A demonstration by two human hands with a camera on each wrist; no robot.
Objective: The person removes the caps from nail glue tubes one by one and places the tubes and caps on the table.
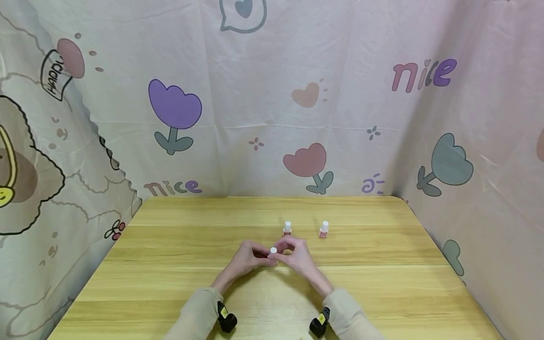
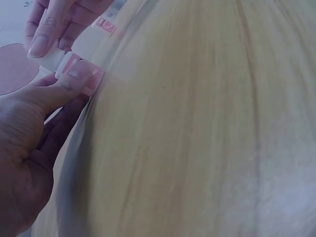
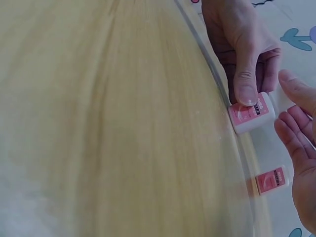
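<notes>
A small white-capped bottle (image 1: 273, 250) with a pink label stands upright on the wooden table between both hands. The left hand (image 1: 246, 259) grips its body; in the left wrist view that hand (image 2: 24, 133) has its thumb across the label of the bottle (image 2: 95, 83). At the white cap (image 2: 48, 60) is the right hand (image 2: 57, 24), thumb and fingers around it. The right wrist view shows the left hand (image 3: 242, 44) on the bottle (image 3: 253, 116) and the right hand (image 3: 303, 143) at its top end, the cap hard to make out.
Two similar bottles stand behind the hands, one (image 1: 287, 230) just beyond the right hand's fingers and the other (image 1: 324, 230) farther right. The wooden table (image 1: 170, 245) ends at a patterned cloth (image 1: 255, 94) at the back, with cloth along both sides.
</notes>
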